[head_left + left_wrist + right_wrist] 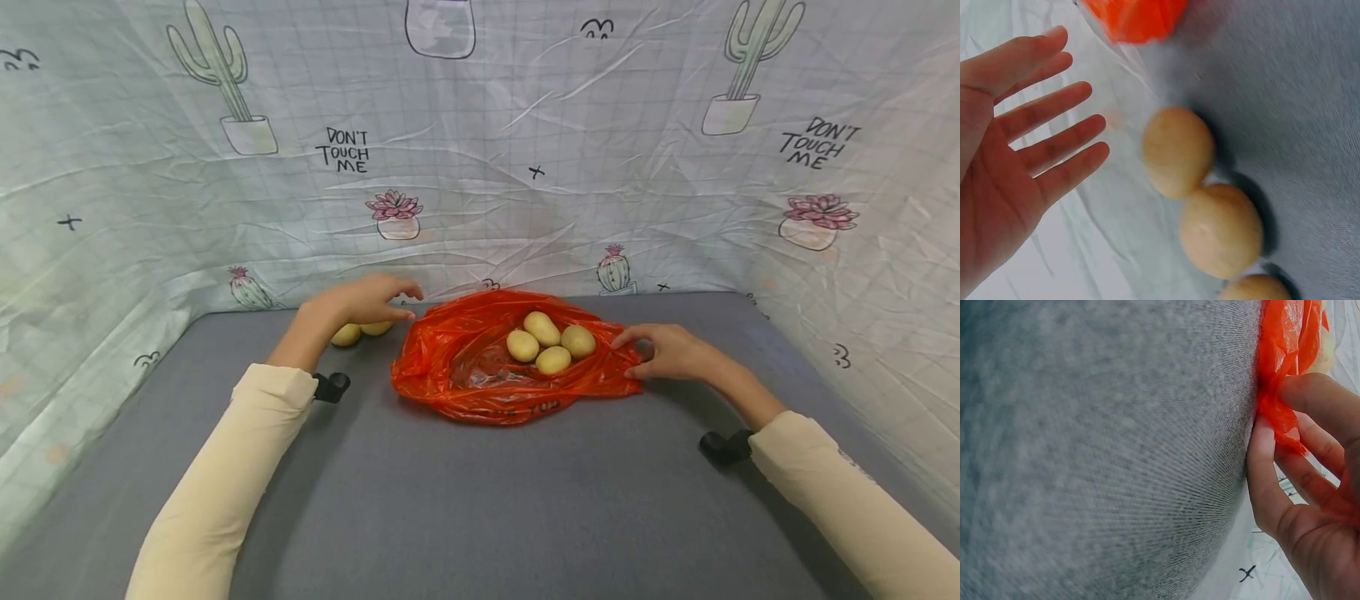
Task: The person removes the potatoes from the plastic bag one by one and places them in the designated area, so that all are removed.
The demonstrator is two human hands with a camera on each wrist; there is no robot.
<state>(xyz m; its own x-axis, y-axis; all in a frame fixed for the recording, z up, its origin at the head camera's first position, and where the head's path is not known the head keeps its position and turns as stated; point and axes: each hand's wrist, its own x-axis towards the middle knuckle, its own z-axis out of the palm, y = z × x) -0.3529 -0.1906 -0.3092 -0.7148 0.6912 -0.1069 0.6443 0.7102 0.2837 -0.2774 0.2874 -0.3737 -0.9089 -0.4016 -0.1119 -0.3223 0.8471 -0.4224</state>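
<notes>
Orange bag (480, 375) edge pinched in my right hand (667, 352); my left hand (367, 300) hovers open-fingered over loose potatoes (1179, 152) on the grey table (480, 500).

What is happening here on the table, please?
A person sits at a grey table. The right hand pinches the edge of an orange plastic bag that holds four potatoes. The left hand, fingers open, hovers over the loose potatoes lying left of the bag near the backdrop.
</notes>
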